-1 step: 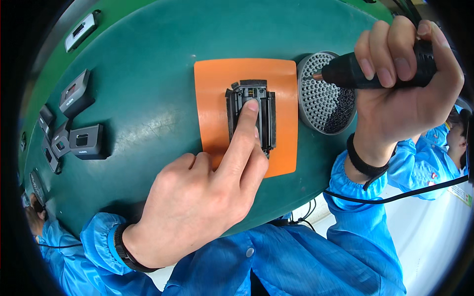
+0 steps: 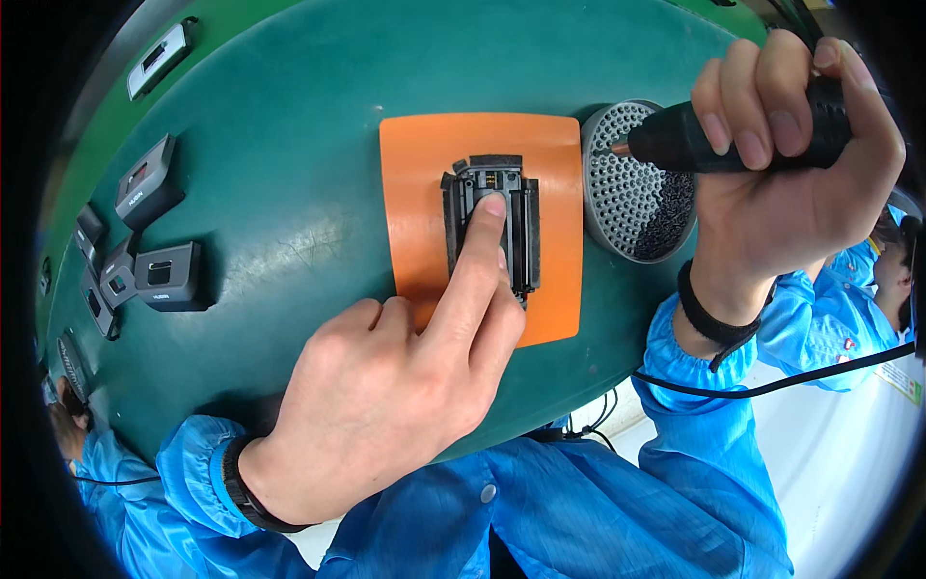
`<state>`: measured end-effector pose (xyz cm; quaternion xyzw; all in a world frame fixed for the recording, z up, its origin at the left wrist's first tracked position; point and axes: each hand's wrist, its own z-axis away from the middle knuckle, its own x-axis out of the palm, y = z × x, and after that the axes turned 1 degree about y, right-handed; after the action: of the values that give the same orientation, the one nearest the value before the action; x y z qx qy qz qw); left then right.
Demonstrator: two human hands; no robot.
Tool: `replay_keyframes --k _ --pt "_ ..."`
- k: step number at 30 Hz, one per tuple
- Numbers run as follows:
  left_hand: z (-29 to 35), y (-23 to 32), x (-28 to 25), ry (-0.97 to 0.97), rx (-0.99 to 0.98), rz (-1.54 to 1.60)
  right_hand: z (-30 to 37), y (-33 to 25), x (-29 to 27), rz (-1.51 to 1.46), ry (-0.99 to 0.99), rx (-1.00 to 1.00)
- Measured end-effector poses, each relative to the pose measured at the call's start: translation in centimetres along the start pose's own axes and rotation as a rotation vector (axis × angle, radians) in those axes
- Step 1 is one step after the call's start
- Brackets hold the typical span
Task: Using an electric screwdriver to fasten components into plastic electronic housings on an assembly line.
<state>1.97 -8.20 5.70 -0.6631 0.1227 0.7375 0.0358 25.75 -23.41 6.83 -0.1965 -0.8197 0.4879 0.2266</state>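
Note:
On an orange mat (image 2: 413,183) lies a black plastic housing (image 2: 527,227) with dark padded strips along its edges. My left hand (image 2: 395,386) reaches over it from below, index finger pressed onto the housing's upper part and the other fingers curled beside it. The hand hides the housing's lower left. At the upper right my right hand (image 2: 796,159) is wrapped round a black electric screwdriver (image 2: 670,138). Its copper-coloured tip points left, above a round grey screw tray (image 2: 610,188) with a dimpled surface. Small dark screws (image 2: 666,220) are heaped at the tray's right side.
Several grey device shells (image 2: 164,277) are grouped on the green table (image 2: 289,145) at the left. A paler shell (image 2: 159,61) stands at the far left. A black cable (image 2: 772,388) crosses near my right forearm. Other people in blue sit at both sides.

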Motion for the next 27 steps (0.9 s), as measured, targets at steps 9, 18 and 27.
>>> replay_keyframes --k 9,18,27 --pt "0.0 -0.2 0.3 0.041 -0.012 0.019 0.0 0.6 1.8 0.045 0.122 -0.026" --pt "0.3 0.2 1.0 0.158 0.013 -0.050 -0.5 -3.5 0.5 -0.100 0.035 -0.022" --pt "0.1 0.3 1.9 0.263 -0.026 -0.073 -0.1 -0.1 6.4 -0.129 -0.103 0.031"
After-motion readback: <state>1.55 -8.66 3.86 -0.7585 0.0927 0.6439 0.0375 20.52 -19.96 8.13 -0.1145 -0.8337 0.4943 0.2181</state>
